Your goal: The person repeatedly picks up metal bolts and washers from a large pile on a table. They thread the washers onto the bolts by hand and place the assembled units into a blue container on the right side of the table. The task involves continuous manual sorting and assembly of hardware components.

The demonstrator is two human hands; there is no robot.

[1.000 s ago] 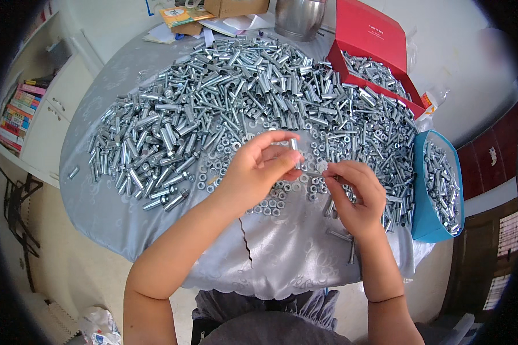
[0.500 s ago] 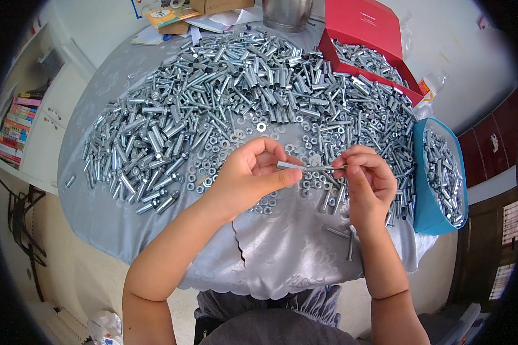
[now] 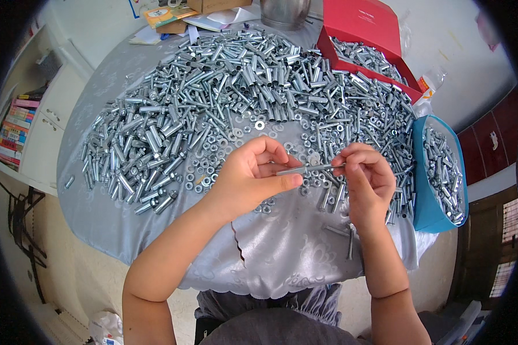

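Observation:
Over the near middle of the table, my left hand [image 3: 256, 175] holds one end of a shiny metal sleeve [image 3: 292, 171] between thumb and fingers. My right hand [image 3: 367, 184] pinches the far end of a thin bolt [image 3: 327, 167], whose shank lines up with the sleeve and meets its right end. How far the bolt sits inside the sleeve I cannot tell. Under and beyond both hands lie loose washers [image 3: 259, 125] and nuts [image 3: 199, 188]. Two loose bolts [image 3: 350, 242] rest on the cloth beside my right wrist.
A wide heap of sleeves and bolts [image 3: 259, 75] arcs across the grey tablecloth [image 3: 293, 247]. At the back right stands an open red box [image 3: 362, 26] of metal parts, with a blue bin [image 3: 429, 201] of parts at the right edge. A metal pot [image 3: 285, 14] sits behind.
My left thumb has dropped slightly along the sleeve, and the sleeve appears a little turned. Both hands stay in nearly the same place, with the bolt still lined up.

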